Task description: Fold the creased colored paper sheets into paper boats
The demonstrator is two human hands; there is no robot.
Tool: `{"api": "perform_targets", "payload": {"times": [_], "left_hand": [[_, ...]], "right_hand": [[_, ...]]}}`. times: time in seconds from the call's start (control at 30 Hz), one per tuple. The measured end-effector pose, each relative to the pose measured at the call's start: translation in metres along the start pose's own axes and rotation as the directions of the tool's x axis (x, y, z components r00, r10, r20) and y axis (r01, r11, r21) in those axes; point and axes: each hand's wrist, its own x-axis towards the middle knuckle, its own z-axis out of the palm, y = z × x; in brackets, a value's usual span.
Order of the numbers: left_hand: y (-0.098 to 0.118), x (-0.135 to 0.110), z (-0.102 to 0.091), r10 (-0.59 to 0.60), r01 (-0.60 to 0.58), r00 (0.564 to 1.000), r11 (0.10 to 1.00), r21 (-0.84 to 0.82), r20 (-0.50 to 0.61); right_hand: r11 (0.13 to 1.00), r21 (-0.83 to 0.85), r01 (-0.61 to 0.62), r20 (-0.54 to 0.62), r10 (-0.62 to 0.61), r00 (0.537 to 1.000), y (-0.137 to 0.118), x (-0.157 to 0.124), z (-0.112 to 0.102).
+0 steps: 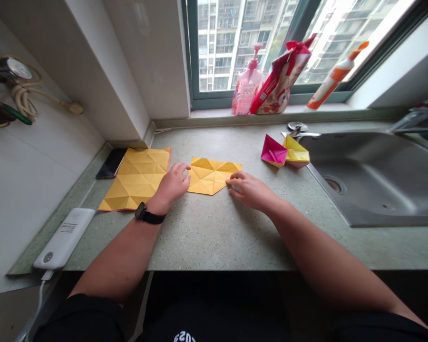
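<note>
A partly folded yellow paper (211,175) lies flat on the stone counter (217,228). My left hand (173,184), with a black watch on its wrist, has curled fingers pressing on the paper's left edge. My right hand (248,189) pinches the paper's right corner against the counter. To the left lies a larger creased yellow sheet (137,178) with a red underside showing at its edges. Two finished folded paper shapes, one pink (273,151) and one yellow (296,151), sit farther right near the sink.
A steel sink (378,180) fills the right side. A phone (111,163) lies by the wall, a white power bank (64,239) at the counter's left front edge. On the window sill stand a pink pump bottle (247,85), a red bag (281,78) and an orange-capped bottle (333,78).
</note>
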Motion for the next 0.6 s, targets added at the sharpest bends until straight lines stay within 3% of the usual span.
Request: {"api": "perform_targets", "payload": {"times": [0.23, 0.4, 0.6], "left_hand": [[0.006, 0.002, -0.003, -0.017, 0.018, 1.0, 0.986, -0.168, 0.007], [0.013, -0.001, -0.006, 0.26, -0.224, 0.963, 0.918, -0.328, 0.069], [0.012, -0.004, -0.003, 0.456, -0.435, 0.888, 0.877, -0.204, 0.064]], "right_hand": [[0.999, -0.009, -0.031, -0.007, 0.031, 1.0, 0.007, 0.002, -0.001], [0.998, -0.008, -0.063, -0.031, 0.063, 0.998, 0.016, 0.004, -0.003], [0.997, 0.002, -0.073, -0.026, 0.073, 0.997, 0.02, 0.005, -0.009]]}}
